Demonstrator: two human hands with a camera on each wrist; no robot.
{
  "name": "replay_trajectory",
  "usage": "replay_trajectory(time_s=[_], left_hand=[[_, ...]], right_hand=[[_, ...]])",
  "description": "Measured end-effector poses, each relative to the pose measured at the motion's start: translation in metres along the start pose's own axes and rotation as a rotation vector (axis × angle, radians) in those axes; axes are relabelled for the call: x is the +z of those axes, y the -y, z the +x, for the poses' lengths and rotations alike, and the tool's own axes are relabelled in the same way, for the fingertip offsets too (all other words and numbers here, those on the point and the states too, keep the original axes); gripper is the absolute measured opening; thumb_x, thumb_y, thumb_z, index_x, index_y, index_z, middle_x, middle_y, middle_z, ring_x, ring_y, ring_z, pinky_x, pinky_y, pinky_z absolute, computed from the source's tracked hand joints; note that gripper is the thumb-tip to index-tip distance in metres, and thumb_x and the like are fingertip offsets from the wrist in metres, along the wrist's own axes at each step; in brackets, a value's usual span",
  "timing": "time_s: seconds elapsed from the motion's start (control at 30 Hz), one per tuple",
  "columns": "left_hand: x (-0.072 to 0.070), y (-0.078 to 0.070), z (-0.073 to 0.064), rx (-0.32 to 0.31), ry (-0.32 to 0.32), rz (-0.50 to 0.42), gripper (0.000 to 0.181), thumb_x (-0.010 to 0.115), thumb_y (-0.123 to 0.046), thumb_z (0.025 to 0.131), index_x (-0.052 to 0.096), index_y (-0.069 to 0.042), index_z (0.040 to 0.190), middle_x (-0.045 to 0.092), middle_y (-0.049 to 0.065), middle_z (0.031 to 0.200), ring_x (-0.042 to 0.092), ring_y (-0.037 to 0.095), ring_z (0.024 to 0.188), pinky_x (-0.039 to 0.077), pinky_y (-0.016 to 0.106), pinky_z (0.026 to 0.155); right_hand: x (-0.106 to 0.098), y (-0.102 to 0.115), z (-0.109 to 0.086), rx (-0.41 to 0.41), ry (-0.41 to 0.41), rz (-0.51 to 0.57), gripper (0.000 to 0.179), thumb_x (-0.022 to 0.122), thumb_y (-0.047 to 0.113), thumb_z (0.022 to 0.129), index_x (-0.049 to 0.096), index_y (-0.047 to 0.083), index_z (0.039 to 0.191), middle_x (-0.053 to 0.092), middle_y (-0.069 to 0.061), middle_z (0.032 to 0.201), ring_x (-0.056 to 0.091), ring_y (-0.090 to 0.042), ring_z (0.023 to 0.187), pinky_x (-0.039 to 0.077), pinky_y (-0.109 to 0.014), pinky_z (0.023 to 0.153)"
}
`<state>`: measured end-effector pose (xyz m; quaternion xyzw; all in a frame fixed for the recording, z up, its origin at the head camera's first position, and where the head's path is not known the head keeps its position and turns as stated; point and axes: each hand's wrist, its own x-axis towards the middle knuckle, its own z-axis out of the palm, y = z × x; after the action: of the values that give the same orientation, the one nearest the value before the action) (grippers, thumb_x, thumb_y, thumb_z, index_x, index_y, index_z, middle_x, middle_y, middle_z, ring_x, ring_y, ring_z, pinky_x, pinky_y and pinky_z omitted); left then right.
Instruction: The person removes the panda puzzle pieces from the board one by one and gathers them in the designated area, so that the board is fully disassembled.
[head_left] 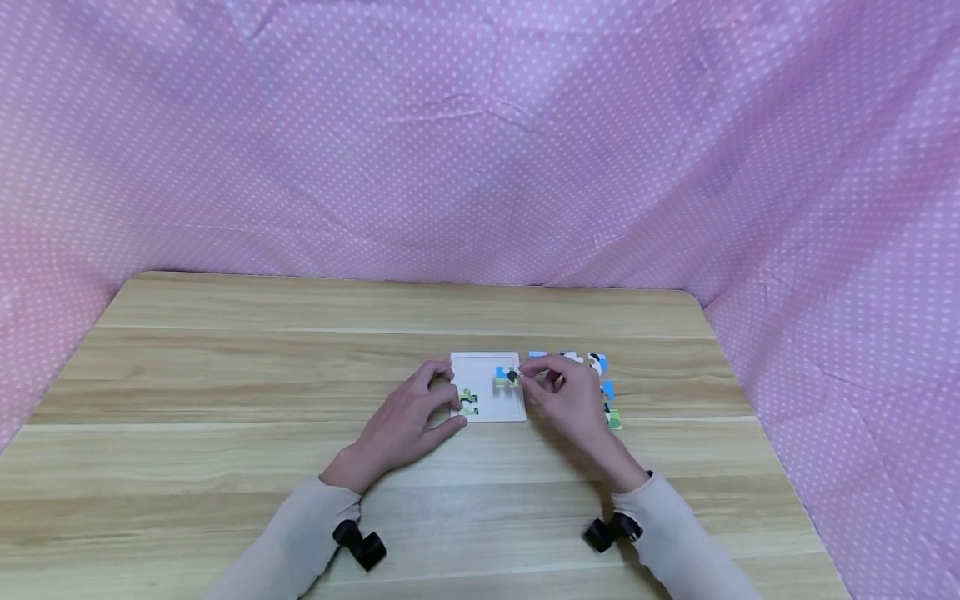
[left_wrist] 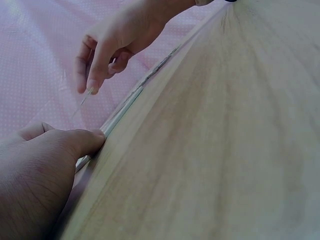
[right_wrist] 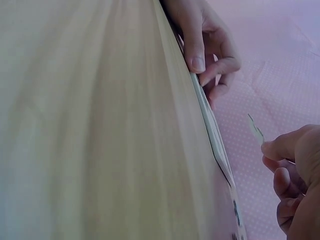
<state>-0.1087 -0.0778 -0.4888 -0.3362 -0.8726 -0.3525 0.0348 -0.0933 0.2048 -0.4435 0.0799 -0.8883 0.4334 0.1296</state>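
A white square puzzle tray (head_left: 489, 360) lies on the table, with one green-and-white jigsaw piece (head_left: 468, 402) set in its near left part. My left hand (head_left: 412, 417) holds the tray at its left side, its thumb at the near left corner and its bent fingers on the rim. My right hand (head_left: 566, 396) pinches another jigsaw piece (head_left: 504, 376), blue, green and black, between thumb and fingertips above the right half of the tray. In the right wrist view that thin piece (right_wrist: 255, 129) is raised clear of the tray (right_wrist: 212, 127).
More loose jigsaw pieces (head_left: 597, 362) lie just right of the tray, partly hidden under my right hand. The wooden table (head_left: 262, 358) reaches back to a pink dotted cloth (head_left: 450, 167). A black wrist strap (head_left: 360, 543) sits on each sleeve.
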Motion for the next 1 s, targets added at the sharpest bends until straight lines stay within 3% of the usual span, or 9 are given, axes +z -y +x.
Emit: replay_trajectory(time_s=[0.5, 0.83, 1.0], left_hand=[[0.001, 0.001, 0.000, 0.013, -0.005, 0.001, 0.016, 0.082, -0.034, 0.103, 0.069, -0.025, 0.099, 0.057, 0.010, 0.147, 0.063, 0.034, 0.136, 0.056, 0.055, 0.099], [0.002, 0.003, 0.000, 0.024, -0.013, 0.004, 0.015, 0.082, -0.034, 0.103, 0.070, -0.024, 0.100, 0.057, 0.010, 0.146, 0.063, 0.033, 0.136, 0.057, 0.053, 0.097], [0.002, 0.003, 0.000, 0.023, -0.014, 0.008, 0.015, 0.082, -0.034, 0.103, 0.070, -0.025, 0.100, 0.057, 0.009, 0.146, 0.063, 0.033, 0.135, 0.057, 0.052, 0.096]], right_hand=[[-0.020, -0.018, -0.010, 0.076, -0.022, 0.072, 0.020, 0.088, -0.006, 0.089, 0.087, 0.009, 0.102, 0.078, -0.004, 0.086, 0.051, -0.009, 0.061, 0.037, -0.017, 0.051], [-0.024, -0.031, -0.011, 0.045, -0.035, -0.003, 0.019, 0.090, -0.003, 0.090, 0.086, 0.009, 0.103, 0.080, -0.002, 0.087, 0.052, -0.008, 0.061, 0.039, -0.018, 0.051], [-0.024, -0.036, -0.011, 0.043, -0.037, -0.050, 0.020, 0.091, -0.003, 0.089, 0.087, 0.011, 0.102, 0.079, -0.001, 0.087, 0.056, -0.012, 0.068, 0.043, -0.019, 0.059]])
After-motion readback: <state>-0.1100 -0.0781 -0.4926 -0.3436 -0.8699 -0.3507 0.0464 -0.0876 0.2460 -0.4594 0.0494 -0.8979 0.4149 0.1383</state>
